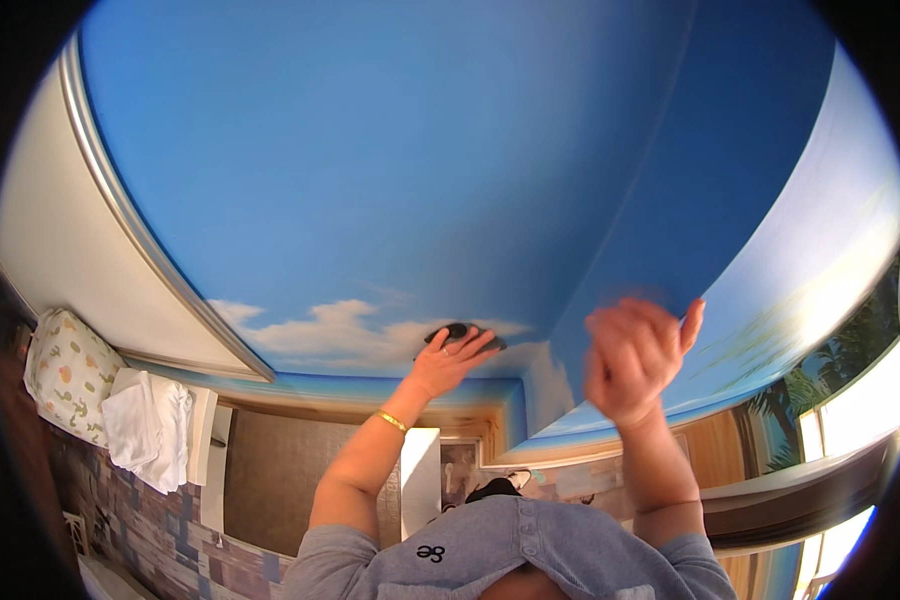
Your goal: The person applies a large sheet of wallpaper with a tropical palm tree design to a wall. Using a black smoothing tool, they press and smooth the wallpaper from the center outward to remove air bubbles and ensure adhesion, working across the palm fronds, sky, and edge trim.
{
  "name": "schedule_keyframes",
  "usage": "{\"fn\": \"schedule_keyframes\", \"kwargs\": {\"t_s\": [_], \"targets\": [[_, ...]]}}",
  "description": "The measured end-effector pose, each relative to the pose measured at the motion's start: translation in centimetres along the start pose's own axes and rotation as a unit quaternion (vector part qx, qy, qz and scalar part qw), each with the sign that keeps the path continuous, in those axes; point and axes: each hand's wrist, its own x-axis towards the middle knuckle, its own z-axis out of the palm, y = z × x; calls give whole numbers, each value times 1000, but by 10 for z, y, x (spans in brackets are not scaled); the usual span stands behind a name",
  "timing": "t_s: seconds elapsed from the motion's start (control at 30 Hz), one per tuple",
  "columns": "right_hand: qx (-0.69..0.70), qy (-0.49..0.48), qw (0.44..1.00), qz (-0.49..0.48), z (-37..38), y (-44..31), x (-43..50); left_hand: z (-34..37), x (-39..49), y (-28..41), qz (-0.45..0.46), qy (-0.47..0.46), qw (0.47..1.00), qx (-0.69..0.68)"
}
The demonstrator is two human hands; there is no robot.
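My left hand (450,360), with a ring and a gold-coloured bracelet at the wrist, lies with spread fingers over a small dark object with a rounded black part (457,331), held against the cloud-painted part of a blue sky mural (390,202). What the object is exactly I cannot tell. To the right, my right hand (634,364) is raised in front of the mural near the wall's corner. It is blurred by motion, its fingers look curled and its thumb points out. Whether anything is in it does not show.
A patterned pillow (75,375) and white cloth (146,424) lie at the left, below a pale metal-edged panel (142,217). A white board or box edge (420,480) stands close before my body. A dark shoe (495,489) shows on the patterned floor. Bright windows are at the right.
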Motion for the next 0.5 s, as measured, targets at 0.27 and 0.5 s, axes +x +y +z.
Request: {"fn": "schedule_keyframes", "kwargs": {"t_s": [0.27, 0.5], "targets": [[134, -15, 989, 67, 69, -39, 9, -90, 149, -105, -88, 203, 975, 21], [107, 132, 978, 118, 114, -31, 46, -113, 207, -132, -200, 297, 930, 78]]}}
